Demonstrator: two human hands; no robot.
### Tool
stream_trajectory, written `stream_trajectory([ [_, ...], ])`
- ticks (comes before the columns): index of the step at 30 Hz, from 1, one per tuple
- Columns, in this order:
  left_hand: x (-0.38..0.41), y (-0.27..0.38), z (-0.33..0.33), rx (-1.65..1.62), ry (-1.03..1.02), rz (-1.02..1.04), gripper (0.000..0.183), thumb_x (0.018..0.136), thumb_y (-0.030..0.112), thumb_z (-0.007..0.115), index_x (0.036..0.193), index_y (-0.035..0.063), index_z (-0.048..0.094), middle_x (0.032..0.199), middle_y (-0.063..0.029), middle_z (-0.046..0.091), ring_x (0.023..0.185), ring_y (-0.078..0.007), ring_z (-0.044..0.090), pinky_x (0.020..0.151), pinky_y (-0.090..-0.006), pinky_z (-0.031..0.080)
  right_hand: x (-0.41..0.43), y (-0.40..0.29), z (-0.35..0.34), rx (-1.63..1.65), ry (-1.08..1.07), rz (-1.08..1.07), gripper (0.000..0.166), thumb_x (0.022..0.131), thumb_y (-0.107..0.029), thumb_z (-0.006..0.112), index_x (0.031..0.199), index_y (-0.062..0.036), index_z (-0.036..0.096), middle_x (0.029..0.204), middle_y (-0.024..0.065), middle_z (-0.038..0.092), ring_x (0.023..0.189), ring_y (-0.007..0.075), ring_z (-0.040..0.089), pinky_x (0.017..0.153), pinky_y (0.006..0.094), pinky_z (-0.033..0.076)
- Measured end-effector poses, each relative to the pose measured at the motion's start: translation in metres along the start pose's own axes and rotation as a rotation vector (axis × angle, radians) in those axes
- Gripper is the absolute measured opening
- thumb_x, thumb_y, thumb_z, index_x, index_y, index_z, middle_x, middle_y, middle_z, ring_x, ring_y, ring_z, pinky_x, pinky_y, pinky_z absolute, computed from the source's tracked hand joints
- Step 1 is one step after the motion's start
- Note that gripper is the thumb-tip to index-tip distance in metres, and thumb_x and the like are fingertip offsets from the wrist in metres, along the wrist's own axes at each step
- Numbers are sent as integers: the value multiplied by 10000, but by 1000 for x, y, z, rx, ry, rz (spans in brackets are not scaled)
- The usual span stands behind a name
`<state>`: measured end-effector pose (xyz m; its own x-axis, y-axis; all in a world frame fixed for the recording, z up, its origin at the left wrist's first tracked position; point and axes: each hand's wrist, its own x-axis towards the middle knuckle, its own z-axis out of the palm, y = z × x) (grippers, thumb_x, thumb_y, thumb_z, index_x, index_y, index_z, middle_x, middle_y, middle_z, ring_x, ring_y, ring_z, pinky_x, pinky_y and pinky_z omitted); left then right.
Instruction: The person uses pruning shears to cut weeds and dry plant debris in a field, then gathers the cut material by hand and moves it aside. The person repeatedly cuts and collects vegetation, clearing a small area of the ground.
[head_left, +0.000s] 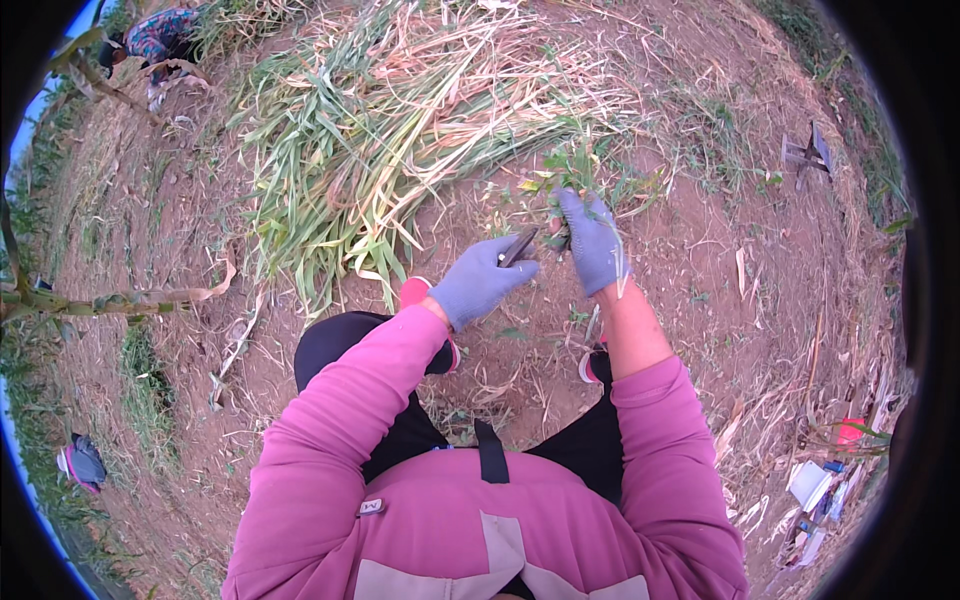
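My left hand (480, 283), in a grey-blue knit glove, grips a small dark-handled tool (517, 247). Its tip points up and to the right, and its exact kind is hard to make out. Just to the right, my right hand (590, 244) wears a matching glove and is closed around a bunch of leafy green stems (574, 166). The leaves stick out beyond the fingertips, a few of them yellow. A thin pale stem hangs across that glove's wrist. Both hands are above bare brown soil (540, 289), between my knees.
Ahead and left lies a large heap of cut long-leaved stalks (360, 157). A small folding stool (810, 154) stands at the right. A white container (810, 484) and a red object (850, 433) lie lower right. One person bends (161, 37) at upper left; another figure (86, 461) is far left. A stalk (112, 304) juts in from the left.
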<state>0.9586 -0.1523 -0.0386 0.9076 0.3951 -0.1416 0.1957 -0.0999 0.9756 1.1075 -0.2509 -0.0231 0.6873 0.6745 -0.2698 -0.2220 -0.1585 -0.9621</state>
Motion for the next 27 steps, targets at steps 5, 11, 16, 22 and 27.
stream_trajectory([
  [5, 1, 9, -6, -357, 5, -373, 383, 889, 364, 615, 1044, 14, 606, 702, -26, 577, 581, -95, 489, 575, -239, 406, 5, -3, -13, 317, -101, 41, 256, 947, -288, 553, 1071, -66, 585, 832, 3, 593, 703, 84, 554, 603, 218, 450],
  [11, 4, 8, -8, -663, 171, -430, 349, 883, 366, 627, 987, 33, 602, 630, -16, 530, 533, -111, 494, 532, -250, 408, -8, -8, 2, 365, -154, 143, 298, 942, -288, 562, 1107, -40, 561, 886, 17, 605, 739, 102, 575, 634, 228, 472],
  [16, 9, -2, -25, -758, 204, -174, 235, 926, 276, 580, 1018, 60, 578, 819, -6, 569, 616, -118, 515, 637, -296, 463, -2, 2, -13, -56, -213, 163, 357, 940, -369, 539, 1102, -51, 565, 914, 40, 622, 752, 105, 579, 594, 247, 467],
  [22, 7, 8, -23, -800, 105, -186, 196, 941, 247, 552, 998, 62, 584, 1030, -91, 640, 647, -122, 531, 686, -315, 491, -2, 8, -7, -155, -133, 129, 337, 941, -359, 536, 1087, -57, 559, 821, 25, 597, 635, 102, 537, 555, 241, 434],
  [27, 5, 8, -27, -875, 105, -150, 175, 943, 223, 538, 990, 56, 559, 1050, -153, 634, 649, -149, 556, 702, -349, 517, 15, 19, -21, -335, -69, 6, 348, 936, -361, 548, 1070, -42, 587, 790, 19, 569, 660, 108, 547, 550, 279, 458],
])
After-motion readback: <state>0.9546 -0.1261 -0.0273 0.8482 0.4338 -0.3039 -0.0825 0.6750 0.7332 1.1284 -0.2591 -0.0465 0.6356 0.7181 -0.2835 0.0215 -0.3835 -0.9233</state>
